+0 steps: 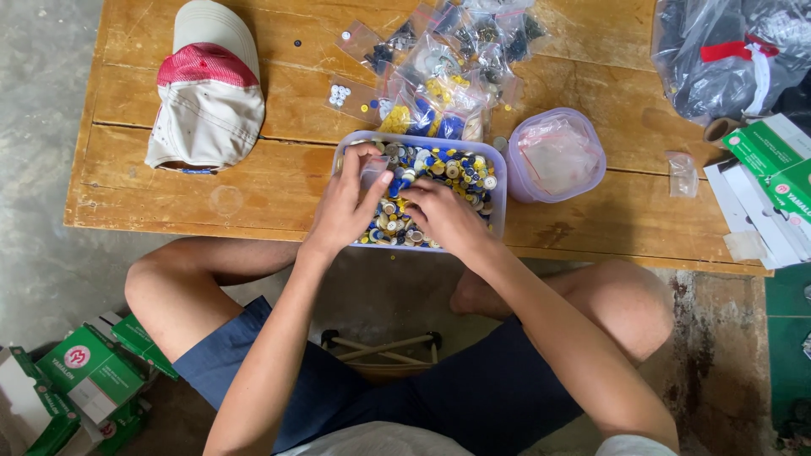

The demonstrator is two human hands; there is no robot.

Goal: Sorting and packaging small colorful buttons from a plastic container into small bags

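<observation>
A clear plastic tub [500, 190] on a low wooden table [253, 194] holds several small yellow, blue and white buttons [452, 169]. My left hand [345, 207] is over the tub's left side, its fingers pinched on a small clear plastic bag [372, 171]. Beside it, my right hand [443, 215] is down among the buttons with its fingers curled; what it holds is hidden.
A heap of small clear bags of buttons [439, 67] lies behind the tub. A round lilac container [557, 156] with empty bags stands to the right. A white and red cap [207, 89] rests at the left. Green and white boxes [773, 169] and a dark plastic bag [726, 51] are at the right.
</observation>
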